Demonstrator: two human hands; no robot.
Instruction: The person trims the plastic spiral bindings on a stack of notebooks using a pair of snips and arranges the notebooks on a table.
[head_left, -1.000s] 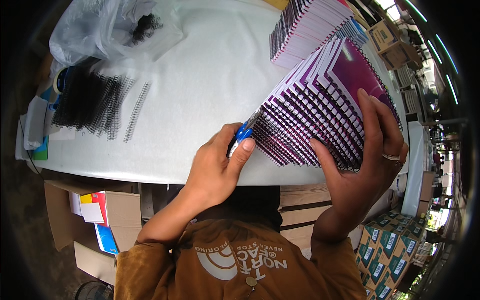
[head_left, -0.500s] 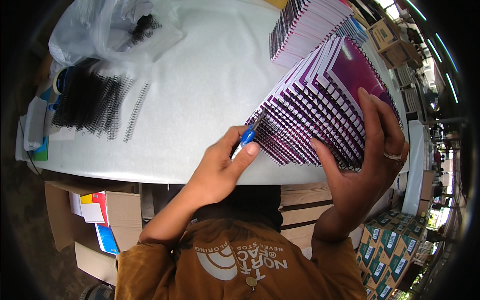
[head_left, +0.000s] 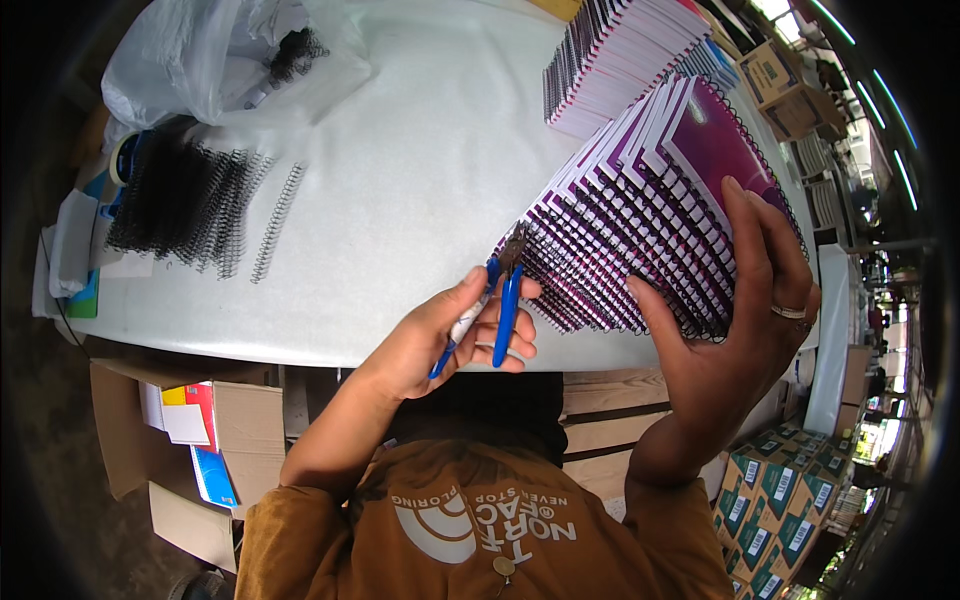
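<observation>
A fanned stack of spiral notebooks [head_left: 625, 215] with purple covers and black coils lies at the right of the table. My right hand [head_left: 755, 285] clasps its near right part, thumb against the coils and fingers over the top cover. In my left hand [head_left: 440, 330] is a pair of cutting pliers [head_left: 508, 300] with blue handles. The handles are spread apart, one by my palm and thumb, the other along my fingers. The jaws reach the coil ends at the stack's left corner; whether they touch a wire I cannot tell.
Behind stands another notebook stack [head_left: 620, 65]. At the left lie a pile of loose black coils [head_left: 180, 205], a single coil [head_left: 278, 222] and a plastic bag [head_left: 200, 70]. Below the table's front edge sits an open carton [head_left: 250, 440] with notebooks; patterned boxes [head_left: 775, 500] stand lower right.
The pliers' handles have spread apart, and my left fingers have opened out along them. The jaws stay near the same corner. My right hand and the notebooks have hardly moved.
</observation>
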